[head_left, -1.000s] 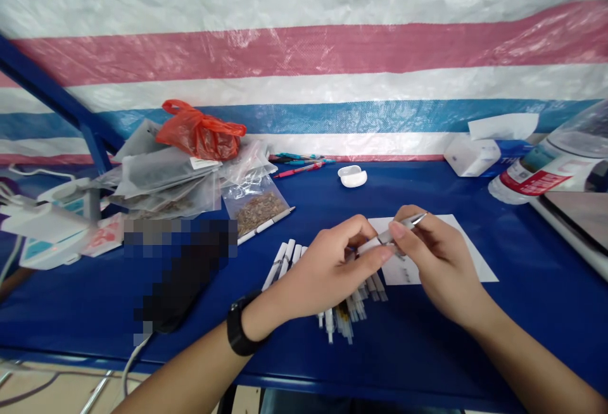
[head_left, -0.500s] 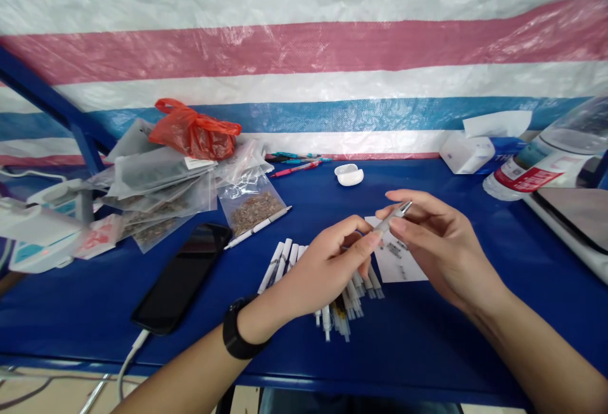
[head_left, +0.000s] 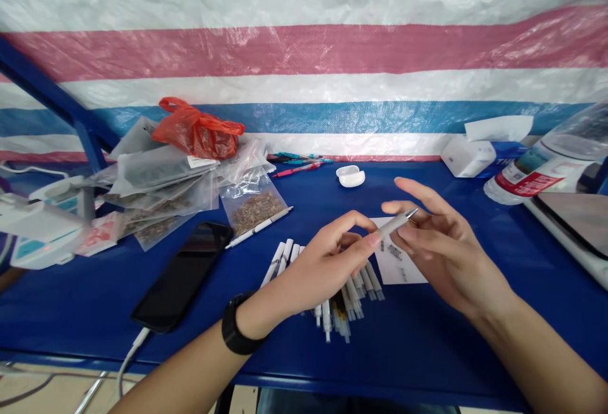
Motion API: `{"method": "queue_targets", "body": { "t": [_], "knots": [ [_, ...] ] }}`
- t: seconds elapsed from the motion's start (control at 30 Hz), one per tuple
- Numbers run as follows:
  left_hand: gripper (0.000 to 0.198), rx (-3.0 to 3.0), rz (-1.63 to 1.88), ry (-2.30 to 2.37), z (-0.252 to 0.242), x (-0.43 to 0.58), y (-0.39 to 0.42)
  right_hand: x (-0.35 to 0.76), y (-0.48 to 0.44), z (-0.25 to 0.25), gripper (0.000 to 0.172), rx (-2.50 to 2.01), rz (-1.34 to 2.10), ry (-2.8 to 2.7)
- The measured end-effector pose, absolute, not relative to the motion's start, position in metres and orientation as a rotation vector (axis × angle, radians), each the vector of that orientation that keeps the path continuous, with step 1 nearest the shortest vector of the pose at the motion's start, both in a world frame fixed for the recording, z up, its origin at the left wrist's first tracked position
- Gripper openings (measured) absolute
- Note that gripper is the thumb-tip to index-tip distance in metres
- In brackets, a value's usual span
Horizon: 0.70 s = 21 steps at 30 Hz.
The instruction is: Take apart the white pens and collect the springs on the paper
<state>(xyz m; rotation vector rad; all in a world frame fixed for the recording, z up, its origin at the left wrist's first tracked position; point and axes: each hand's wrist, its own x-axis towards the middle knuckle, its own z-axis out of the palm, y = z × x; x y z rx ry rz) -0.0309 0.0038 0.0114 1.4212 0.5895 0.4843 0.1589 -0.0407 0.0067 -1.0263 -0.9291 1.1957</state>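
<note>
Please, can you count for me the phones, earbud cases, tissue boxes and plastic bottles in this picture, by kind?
Smartphone: 1
Earbud case: 1
Tissue box: 1
Plastic bottle: 1
Total: 4

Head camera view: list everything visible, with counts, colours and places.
striped tarp: one, blue, white, pink, behind
red plastic bag: one, red, back left
zip bags: several, clear, left, holding dried plant bits
smartphone: one, black, front left
coloured pens: several, red and blue, back
earbud case: one, white, back centre
tissue box: one, white, back right
plastic bottle: one, clear, red label, right
paper sheet: one, white, beneath the hands
white pens: many, white, bundled front centre
silver pen: one, silver, between hands
left hand: one, black watch, on pen
right hand: one, open, beside pen
</note>
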Motion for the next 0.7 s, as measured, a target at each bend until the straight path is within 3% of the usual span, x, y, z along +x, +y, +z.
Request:
{"method": "queue_targets", "body": {
  "t": [0.17,0.33,0.5,0.7],
  "knots": [
    [0.026,1.436,0.48,0.588,0.0108,-0.0303,0.0041,0.156,-0.0401,0.0045,0.033,-1.074,1.151,-0.97],
    [0.027,1.42,0.484,0.592,0.0096,-0.0297,0.0038,0.1551,-0.0403,0.0062,0.042,-1.035,1.174,-0.949],
    [0.029,1.419,0.484,0.593,0.0084,-0.0303,0.0052,0.1571,-0.0383,0.0045,0.029,-1.097,1.069,-0.939],
    [0.027,1.438,0.5,0.59,0.0066,-0.0311,0.0069,0.1589,-0.0386,0.0071,0.037,-1.068,1.142,-0.907]
  ]
}}
